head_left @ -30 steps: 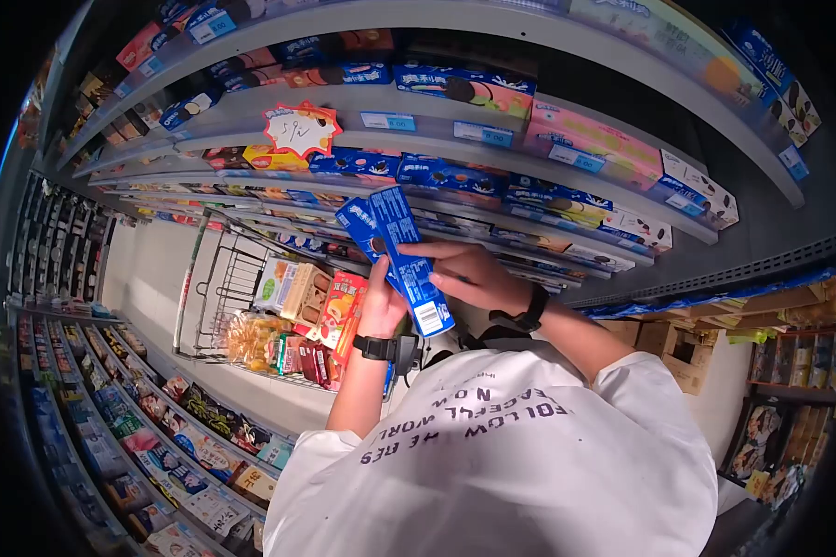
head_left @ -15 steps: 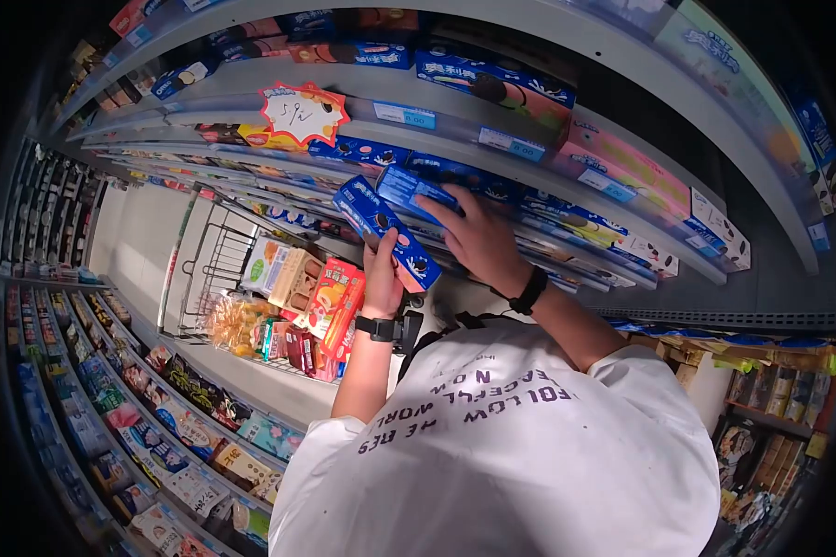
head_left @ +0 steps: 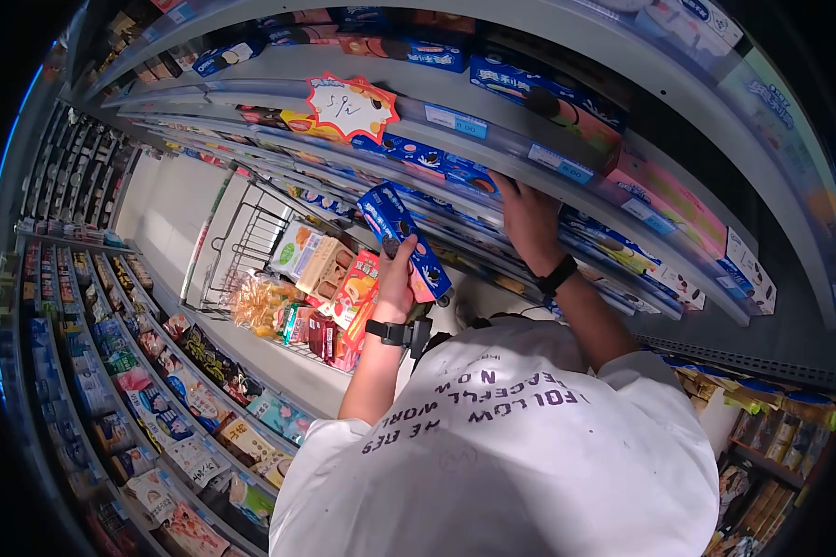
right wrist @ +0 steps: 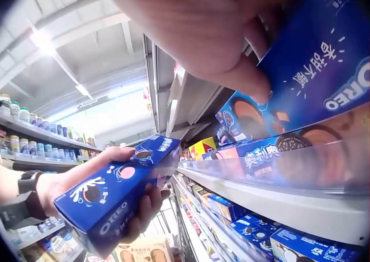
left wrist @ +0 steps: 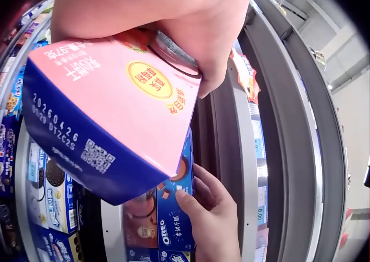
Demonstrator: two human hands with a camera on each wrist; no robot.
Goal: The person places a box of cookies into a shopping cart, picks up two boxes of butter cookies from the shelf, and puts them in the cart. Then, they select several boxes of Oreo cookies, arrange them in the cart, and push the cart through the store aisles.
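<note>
My left hand (head_left: 395,278) grips a long blue Oreo box (head_left: 404,239) from below and holds it tilted in front of the shelves. In the left wrist view its pink and blue end (left wrist: 110,123) fills the frame under my left hand (left wrist: 173,19). My right hand (head_left: 528,218) reaches into a shelf (head_left: 529,153) and holds a second blue Oreo box (right wrist: 324,71) lying there, thumb on its face. The left wrist view shows the right hand's fingers (left wrist: 211,216) against that box (left wrist: 173,221). The held box (right wrist: 115,198) also appears in the right wrist view.
A wire shopping cart (head_left: 237,246) with several snack packs (head_left: 330,278) stands just below my left hand. Rows of cookie boxes fill the shelves ahead, under a star-shaped price sign (head_left: 351,107). Another stocked rack (head_left: 158,399) lines the aisle's opposite side.
My right hand took one blue box away from the pair, carried it up to the shelf and reached deeper in. The left hand kept the other box, now lower and more tilted.
</note>
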